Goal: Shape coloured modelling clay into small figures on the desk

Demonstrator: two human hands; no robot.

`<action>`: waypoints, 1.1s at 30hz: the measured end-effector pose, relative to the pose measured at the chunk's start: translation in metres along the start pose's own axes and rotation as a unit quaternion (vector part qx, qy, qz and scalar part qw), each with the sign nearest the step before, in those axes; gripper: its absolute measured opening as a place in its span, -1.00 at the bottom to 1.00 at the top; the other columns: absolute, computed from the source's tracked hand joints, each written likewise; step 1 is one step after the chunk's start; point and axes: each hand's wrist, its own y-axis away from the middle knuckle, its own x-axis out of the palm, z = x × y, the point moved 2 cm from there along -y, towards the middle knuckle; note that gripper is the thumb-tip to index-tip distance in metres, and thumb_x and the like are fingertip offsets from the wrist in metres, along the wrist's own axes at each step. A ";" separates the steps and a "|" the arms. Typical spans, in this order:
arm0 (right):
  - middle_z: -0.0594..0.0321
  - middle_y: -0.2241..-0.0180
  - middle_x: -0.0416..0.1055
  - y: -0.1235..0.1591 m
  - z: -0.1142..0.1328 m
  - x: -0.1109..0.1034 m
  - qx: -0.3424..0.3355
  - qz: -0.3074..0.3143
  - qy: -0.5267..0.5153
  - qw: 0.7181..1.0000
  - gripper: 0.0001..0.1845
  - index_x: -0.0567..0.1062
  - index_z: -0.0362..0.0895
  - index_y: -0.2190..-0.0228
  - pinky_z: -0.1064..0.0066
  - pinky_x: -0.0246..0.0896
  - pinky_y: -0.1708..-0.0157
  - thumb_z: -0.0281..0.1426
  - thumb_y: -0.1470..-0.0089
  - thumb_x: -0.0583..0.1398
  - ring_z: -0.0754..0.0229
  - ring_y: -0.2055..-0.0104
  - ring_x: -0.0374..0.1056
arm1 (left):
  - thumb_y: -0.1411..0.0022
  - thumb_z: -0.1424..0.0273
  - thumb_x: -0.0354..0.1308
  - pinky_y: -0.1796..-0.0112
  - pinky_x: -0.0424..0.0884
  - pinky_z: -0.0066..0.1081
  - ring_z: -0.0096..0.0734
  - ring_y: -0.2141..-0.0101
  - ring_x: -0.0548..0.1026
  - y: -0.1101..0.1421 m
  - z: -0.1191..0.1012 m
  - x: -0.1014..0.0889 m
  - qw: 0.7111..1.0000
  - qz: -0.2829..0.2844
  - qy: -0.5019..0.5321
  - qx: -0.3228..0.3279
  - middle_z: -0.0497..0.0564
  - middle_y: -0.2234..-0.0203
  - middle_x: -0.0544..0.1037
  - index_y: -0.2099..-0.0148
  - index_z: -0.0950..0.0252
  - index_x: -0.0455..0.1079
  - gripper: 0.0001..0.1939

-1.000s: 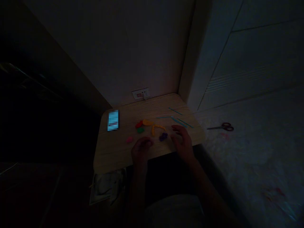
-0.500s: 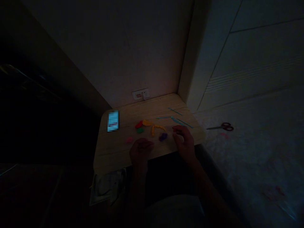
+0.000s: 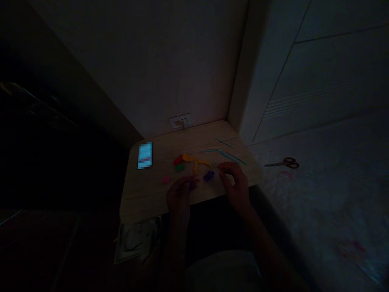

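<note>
"What are the fingers (image 3: 227, 165) doing?"
"The left hand (image 3: 178, 194) is pinching a small purple piece (image 3: 190, 185); the right hand (image 3: 236, 184) is hovering half-curled, gripping or not, I can't tell."
"And the purple lump (image 3: 209, 175)?"
"It's lying between them on the table (image 3: 141, 190), looking light and soft; its sides are inviting gentle pinching."

Very dim; a pixelated phone screen (image 3: 145, 155) glows blue at nine o'clock, black shadow beyond; the floor (image 3: 319, 198) blurs toward four o'clock.

In dim light, a wooden table (image 3: 138, 198) stands by a wall (image 3: 170, 61).
</note>
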 end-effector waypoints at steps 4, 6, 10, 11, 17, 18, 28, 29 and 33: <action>0.13 0.15 0.51 -0.001 0.015 0.005 -0.026 0.012 -0.002 1.000 -0.86 0.55 -0.03 0.17 0.11 0.40 0.02 -0.45 -0.29 0.20 0.04 0.04 0.44 | 0.22 0.28 0.64 0.19 0.63 -0.34 -0.20 0.23 0.72 0.003 -0.001 0.004 1.000 -0.007 0.030 0.004 0.07 0.32 0.74 0.32 0.27 0.60 -0.60; 0.13 0.13 0.50 0.000 0.022 0.008 -0.038 0.032 -0.005 0.999 -0.83 0.55 -0.02 0.14 0.11 0.41 0.00 -0.48 -0.28 0.21 0.05 0.03 0.44 | 0.25 0.27 0.65 0.23 0.63 -0.38 -0.25 0.28 0.72 0.003 0.000 0.003 0.999 -0.014 0.029 -0.003 0.06 0.35 0.74 0.32 0.27 0.60 -0.58; 0.06 -0.03 0.45 0.003 0.033 0.015 -0.069 0.118 -0.003 0.991 -0.62 0.52 0.00 -0.06 0.07 0.38 -0.12 -0.47 -0.22 0.28 0.00 -0.11 0.41 | 0.24 0.23 0.64 0.36 0.59 -0.44 -0.36 0.46 0.66 0.005 0.002 0.001 0.999 -0.002 0.003 -0.037 0.01 0.45 0.71 0.21 0.27 0.62 -0.49; 0.05 -0.09 0.42 0.004 0.035 0.016 -0.081 0.142 -0.001 0.987 -0.55 0.50 0.01 -0.11 0.06 0.37 -0.15 -0.46 -0.20 0.31 -0.02 -0.16 0.38 | 0.21 0.23 0.63 0.37 0.58 -0.44 -0.36 0.46 0.66 0.006 0.002 0.000 0.999 0.011 -0.007 -0.044 0.01 0.45 0.71 0.18 0.27 0.62 -0.49; 0.09 -0.16 0.45 0.005 0.037 0.016 -0.112 0.223 0.018 0.968 -0.55 0.57 0.09 -0.10 0.03 0.37 -0.17 -0.46 -0.20 0.34 -0.04 -0.19 0.39 | 0.05 0.22 0.55 0.30 0.55 -0.44 -0.32 0.36 0.66 0.009 0.002 0.002 0.991 0.103 -0.062 -0.060 0.06 0.37 0.71 0.24 0.32 0.64 -0.64; 0.10 -0.14 0.47 0.005 0.036 0.015 -0.110 0.224 0.018 0.968 -0.58 0.58 0.09 -0.08 0.03 0.38 -0.16 -0.46 -0.21 0.33 -0.04 -0.18 0.40 | 0.02 0.21 0.54 0.27 0.56 -0.41 -0.28 0.33 0.67 0.009 0.002 0.002 0.989 0.120 -0.063 -0.065 0.08 0.36 0.72 0.24 0.32 0.64 -0.65; 0.13 0.10 0.60 0.002 0.030 0.013 -0.125 0.178 0.017 0.976 -0.90 0.66 -0.01 0.21 0.12 0.44 0.05 -0.42 -0.21 0.35 0.01 0.05 0.50 | -0.04 0.18 0.51 0.18 0.58 -0.34 -0.23 0.27 0.68 0.012 0.002 0.005 0.985 0.140 -0.017 -0.103 0.11 0.28 0.72 0.17 0.31 0.65 -0.63; 0.14 0.12 0.60 0.002 0.030 0.013 -0.130 0.172 0.015 0.976 -0.90 0.66 0.00 0.21 0.13 0.44 0.06 -0.41 -0.22 0.35 0.02 0.05 0.49 | -0.03 0.20 0.52 0.17 0.58 -0.35 -0.24 0.27 0.68 0.012 0.001 0.006 0.984 0.140 -0.010 -0.108 0.10 0.28 0.72 0.17 0.30 0.65 -0.64; 0.15 0.13 0.61 0.003 0.032 0.013 -0.131 0.152 0.009 0.980 -0.89 0.67 0.01 0.18 0.12 0.43 0.06 -0.38 -0.24 0.33 0.01 0.05 0.48 | -0.04 0.22 0.52 0.16 0.57 -0.39 -0.31 0.25 0.66 0.014 0.001 0.007 0.982 0.139 0.020 -0.129 0.07 0.28 0.72 0.20 0.29 0.66 -0.68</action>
